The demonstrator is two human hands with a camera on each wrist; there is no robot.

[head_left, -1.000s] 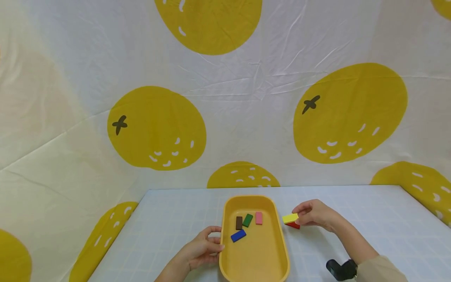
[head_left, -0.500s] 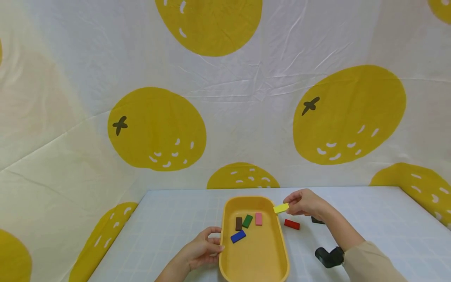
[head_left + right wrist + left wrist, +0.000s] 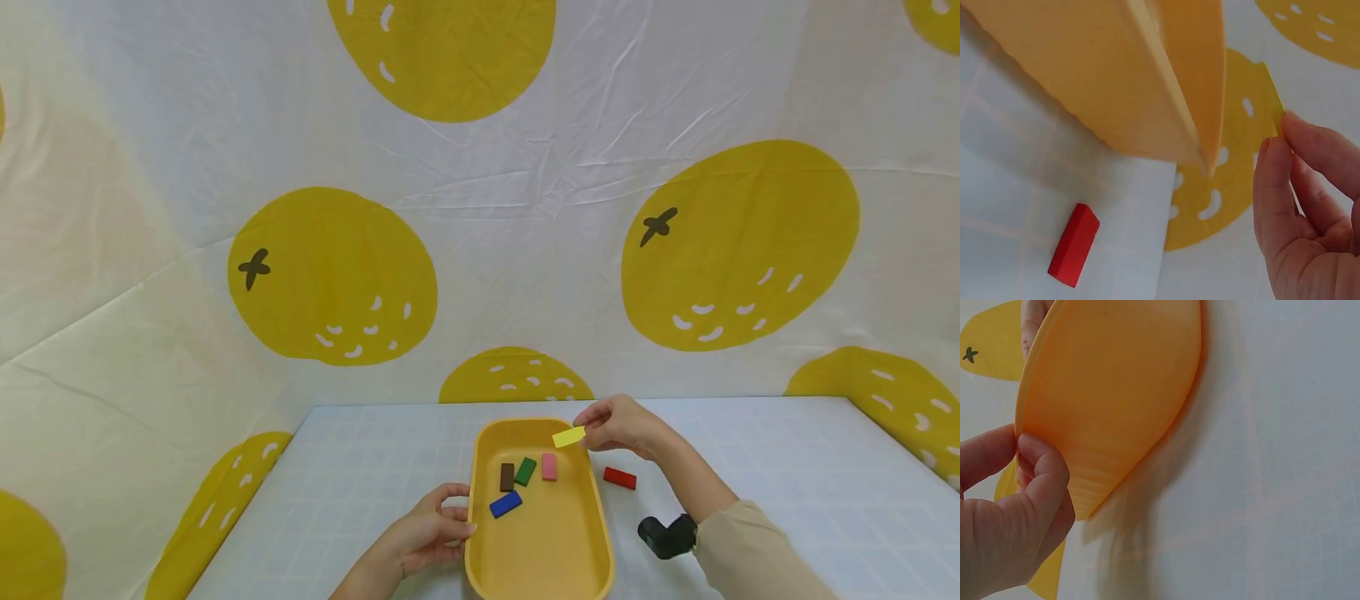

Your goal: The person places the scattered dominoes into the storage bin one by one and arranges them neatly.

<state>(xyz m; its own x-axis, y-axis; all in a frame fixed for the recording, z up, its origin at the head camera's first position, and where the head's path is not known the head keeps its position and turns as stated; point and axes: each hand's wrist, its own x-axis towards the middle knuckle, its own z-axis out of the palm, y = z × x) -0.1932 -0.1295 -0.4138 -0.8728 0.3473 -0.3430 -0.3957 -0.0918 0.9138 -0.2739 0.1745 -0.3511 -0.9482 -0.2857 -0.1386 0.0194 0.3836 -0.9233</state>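
Observation:
My right hand point(image 3: 618, 427) pinches a yellow block point(image 3: 567, 437) between thumb and fingertips, over the far right rim of a yellow-orange plastic tray point(image 3: 547, 558). In the right wrist view the yellow block point(image 3: 1270, 97) appears edge-on, level with the tray's top. My left hand point(image 3: 431, 529) holds the tray's left rim, thumb and fingers gripping the edge in the left wrist view. Inside the tray lie a brown block point(image 3: 507, 477), a green block point(image 3: 525, 472), a pink block point(image 3: 549, 467) and a blue block point(image 3: 506, 504). A red block point(image 3: 619, 477) rests on the table just right of the tray.
The table point(image 3: 795, 475) has a pale cloth with a faint grid. Behind it hangs a white curtain point(image 3: 517, 275) printed with large yellow fruit. A black device point(image 3: 667, 536) is worn at my right wrist.
My right hand has lifted the yellow block from above the red block and carried it left over the tray's rim. A dark block glimpsed beside the right forearm is now hidden. The left hand stays put.

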